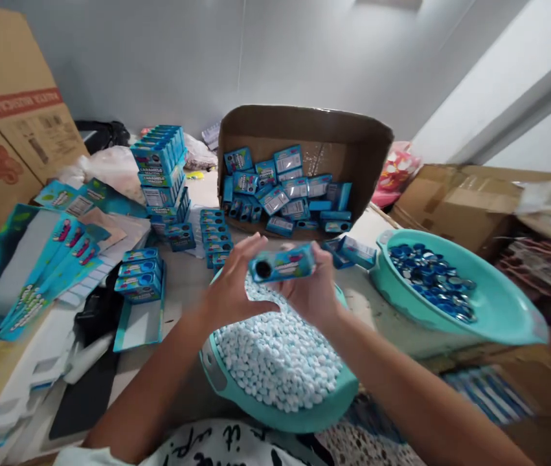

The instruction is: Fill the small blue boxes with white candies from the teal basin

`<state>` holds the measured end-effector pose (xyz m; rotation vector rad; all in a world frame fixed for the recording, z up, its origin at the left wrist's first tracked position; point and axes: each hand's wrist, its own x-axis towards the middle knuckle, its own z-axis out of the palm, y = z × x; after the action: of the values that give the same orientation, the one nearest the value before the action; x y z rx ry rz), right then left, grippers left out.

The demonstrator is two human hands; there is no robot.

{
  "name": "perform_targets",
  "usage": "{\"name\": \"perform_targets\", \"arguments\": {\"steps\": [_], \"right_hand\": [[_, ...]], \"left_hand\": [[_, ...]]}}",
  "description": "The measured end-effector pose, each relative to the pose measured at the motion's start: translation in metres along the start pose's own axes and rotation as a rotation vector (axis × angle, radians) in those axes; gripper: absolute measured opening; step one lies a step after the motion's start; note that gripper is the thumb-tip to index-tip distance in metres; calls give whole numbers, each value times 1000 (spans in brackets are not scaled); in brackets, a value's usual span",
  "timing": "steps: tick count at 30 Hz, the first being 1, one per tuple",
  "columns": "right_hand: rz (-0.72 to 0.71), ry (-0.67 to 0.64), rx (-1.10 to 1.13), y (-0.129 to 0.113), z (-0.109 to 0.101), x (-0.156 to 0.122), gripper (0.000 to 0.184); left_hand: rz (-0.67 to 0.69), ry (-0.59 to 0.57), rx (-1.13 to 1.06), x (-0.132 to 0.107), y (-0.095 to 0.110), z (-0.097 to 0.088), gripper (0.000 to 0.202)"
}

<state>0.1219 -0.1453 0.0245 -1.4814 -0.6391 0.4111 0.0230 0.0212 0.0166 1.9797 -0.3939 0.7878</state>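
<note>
- A crowded work table (185,285) fills the lower half of the view, its pale top bare only in a narrow strip between the stacks and the basins; grey walls close the room behind it.
- Large brown cardboard cartons (8,123) wall in the left edge, and flattened brown cartons (469,200) crowd the right edge.
- An open brown cardboard box (304,129) lies tipped on its side at the back of the table, small blue printed packets spilling from its mouth.
- A teal plastic basin of small white pellets (280,362) sits nearest the person, directly under both hands.
- A second teal plastic basin holding shiny blue round caps (498,310) stands just to the right, well clear of the hands.
- Flat, unfolded blue printed sleeves (46,265) fan across the left side.
- Stacks of small blue printed boxes (161,168) rise behind the hands, with lower piles near the table's middle.
- The left hand (229,288) and right hand (314,291) meet above the pellet basin, each closed around one end of a small blue printed tube-shaped box (282,263) held level, its dark open end facing left.
</note>
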Motion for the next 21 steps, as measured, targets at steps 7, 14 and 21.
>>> {"name": "perform_targets", "arguments": {"steps": [7, 14, 21], "right_hand": [[227, -37, -384, 42, 12, -10, 50], [298, -147, -445, 52, 7, -9, 33], [569, -64, -213, 40, 18, -28, 53]], "left_hand": [[-100, 180, -75, -14, -6, 5, 35], [-374, -42, -195, -18, -30, 3, 40], [-467, 32, -152, -15, -24, 3, 37]]}}
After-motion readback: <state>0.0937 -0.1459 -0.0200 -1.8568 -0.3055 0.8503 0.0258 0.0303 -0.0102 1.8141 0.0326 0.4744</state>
